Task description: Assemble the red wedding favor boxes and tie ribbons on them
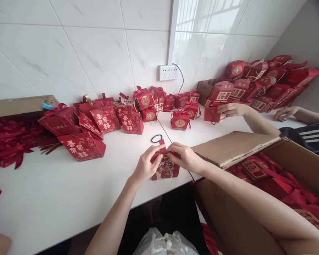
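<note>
Near the table's front edge stands a red gift box [166, 168] with a printed figure on its front and a strap loop on top. My left hand [148, 160] pinches the box's upper left edge by the loop. From the other side my right hand [185, 156] grips the upper right edge, its fingers closed near the strap. Both hands cover much of the box top. Just behind the box lies a black elastic loop [156, 138]. Small red boxes with ribbon bows [180, 120] stand farther back.
Red bags with white lettering [82, 147] stand left, beside dark red ribbons [9, 141]. An open carton [236, 148] of red boxes sits right. A co-worker's hand [232, 109] touches a red box; more boxes pile behind. A plastic bag [164, 244] lies below the table edge.
</note>
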A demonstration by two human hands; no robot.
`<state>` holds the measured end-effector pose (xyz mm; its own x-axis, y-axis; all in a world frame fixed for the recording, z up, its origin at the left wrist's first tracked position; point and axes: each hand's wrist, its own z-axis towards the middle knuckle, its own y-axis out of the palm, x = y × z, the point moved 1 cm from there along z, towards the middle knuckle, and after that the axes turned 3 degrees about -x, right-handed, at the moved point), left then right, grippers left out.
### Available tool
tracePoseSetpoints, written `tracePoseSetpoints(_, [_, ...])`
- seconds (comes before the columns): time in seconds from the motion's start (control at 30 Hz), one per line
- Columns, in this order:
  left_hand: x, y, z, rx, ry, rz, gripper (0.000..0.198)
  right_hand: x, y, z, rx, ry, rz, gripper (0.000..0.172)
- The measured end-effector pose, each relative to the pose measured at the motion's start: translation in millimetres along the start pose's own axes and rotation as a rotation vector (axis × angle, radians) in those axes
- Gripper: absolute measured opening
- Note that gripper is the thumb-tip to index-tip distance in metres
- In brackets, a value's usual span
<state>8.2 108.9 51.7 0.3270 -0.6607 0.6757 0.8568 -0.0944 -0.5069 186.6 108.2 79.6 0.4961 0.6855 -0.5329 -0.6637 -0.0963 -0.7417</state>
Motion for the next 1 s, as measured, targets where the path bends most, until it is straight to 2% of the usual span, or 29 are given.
tracePoseSetpoints(0.07, [0, 1.5, -1, 0.032, -0.046, -0.056, 0.033, -2, 1, 0, 0.008, 0.05, 0.05, 0.011])
tracePoseSetpoints(0.13, [1, 3.1, -1, 0.062, -0.096, -0.137, 0.035, -2, 1, 0, 0.002, 0.021, 0.034, 0.009])
tracePoseSetpoints(0.37, [5, 7.4, 0, 0.092, -0.171, -0.159, 0.016, 2, 4, 0, 0.036, -0.203, -0.414, 0.018])
tracePoseSetpoints(0.5, [4, 9.6, 0, 0.168, -0.118, -0.158, 0.017, 3, 4, 1, 0.024, -0.168, -0.238, 0.018])
tracePoseSetpoints(0.63, [7, 9.5, 1, 0.115, -0.049, -0.095, 0.006, 4, 0, 2, -0.032, -0.128, -0.044, 0.016])
tracePoseSetpoints(0.73, [10, 8.4, 2, 0.122, -0.038, -0.059, 0.009, 5, -1, 0, -0.064, -0.122, -0.029, 0.012])
tracePoseSetpoints(0.83, [11, 8.2, 2, 0.137, -0.052, -0.058, 0.01, 6, 1, -2, -0.03, -0.128, -0.067, 0.005])
tracePoseSetpoints(1.0, [12, 8.2, 2, 0.135, -0.057, -0.061, 0.01, 4, 6, -1, -0.001, -0.087, -0.012, 0.01])
